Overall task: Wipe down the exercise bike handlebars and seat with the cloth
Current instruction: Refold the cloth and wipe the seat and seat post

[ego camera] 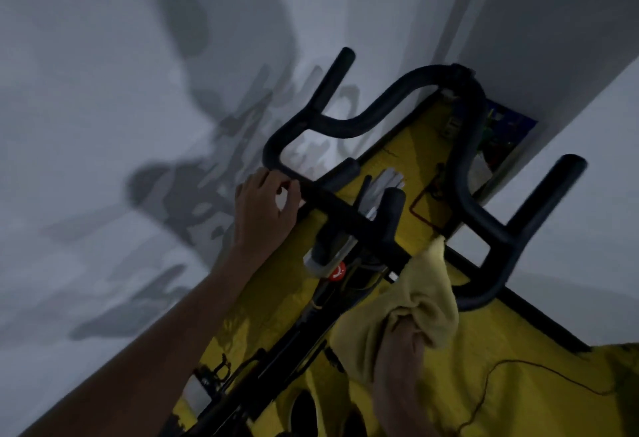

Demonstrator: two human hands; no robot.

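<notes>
R hand nearest, fingers bunched round the pale yellow terry cloth, which drapes up against the black padded exercise-bike handlebars near the centre post – further off, L hand curls over the bars' left side, w/ grey wall behind.

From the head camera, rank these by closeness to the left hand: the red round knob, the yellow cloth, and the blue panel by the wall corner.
1. Red round knob: just right of and below the left hand, on the bike's stem.
2. Yellow cloth: further right and lower, bunched in the right hand.
3. Blue panel: far upper right, at the wall corner.
</notes>
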